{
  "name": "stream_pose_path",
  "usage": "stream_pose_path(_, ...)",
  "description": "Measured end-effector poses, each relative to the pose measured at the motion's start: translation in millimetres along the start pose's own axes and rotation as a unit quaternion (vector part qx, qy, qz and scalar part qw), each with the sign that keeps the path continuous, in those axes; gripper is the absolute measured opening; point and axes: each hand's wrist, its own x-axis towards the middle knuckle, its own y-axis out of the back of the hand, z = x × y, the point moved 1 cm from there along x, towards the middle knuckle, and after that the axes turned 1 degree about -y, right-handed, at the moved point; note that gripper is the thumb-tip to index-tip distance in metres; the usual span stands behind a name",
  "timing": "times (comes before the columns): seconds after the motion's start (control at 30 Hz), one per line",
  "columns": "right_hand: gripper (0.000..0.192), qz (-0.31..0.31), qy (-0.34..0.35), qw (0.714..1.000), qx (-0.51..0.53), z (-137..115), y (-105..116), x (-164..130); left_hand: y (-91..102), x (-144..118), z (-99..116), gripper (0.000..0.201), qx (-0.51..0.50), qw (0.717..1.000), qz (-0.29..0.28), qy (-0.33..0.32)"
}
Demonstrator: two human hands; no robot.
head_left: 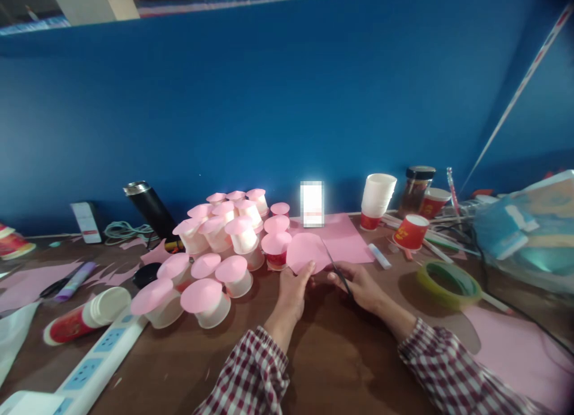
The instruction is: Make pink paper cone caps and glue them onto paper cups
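In the middle of the table, my left hand (293, 295) pinches the lower edge of a round pink paper disc (307, 252) between thumb and fingers. Scissors (339, 275) are gripped in my right hand (359, 285), their blades pointing up and left at the disc's right edge. Behind the disc lies a larger pink paper sheet (347, 238). To the left of my hands stand several paper cups (242, 243), each topped with a shallow pink paper cone or disc.
A lit phone (312, 204) leans on the blue wall. Stacked cups (377, 200), a glue stick (380, 256), a jar (417, 188) and a tape roll (449, 283) are at right. A power strip (96, 364), fallen cups (87, 316) and a black flask (150, 207) are at left.
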Motion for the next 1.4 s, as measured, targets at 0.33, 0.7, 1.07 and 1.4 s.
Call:
stream_pose_path(0.33,0.043,0.005,-0.006,1.000,-0.010,3.9,0.7,0.5,1.9,1.7,0.8,0.042,0.007,1.000,0.025,0.001)
stream_pose_path(0.7,0.040,0.000,-0.017,1.000,-0.004,4.0,-1.6,-0.3,2.4,3.1,2.0,0.041,-0.004,0.999,0.049,0.007)
stream_pose_path(1.07,0.044,-0.005,-0.015,1.000,-0.003,4.4,-3.3,-0.9,3.4,3.9,0.5,0.041,0.018,0.998,0.061,-0.005)
stream_pose_path(1.4,0.044,0.006,-0.002,1.000,0.002,-4.7,-0.4,-0.1,4.9,6.1,-5.7,0.040,0.043,0.998,0.015,-0.047)
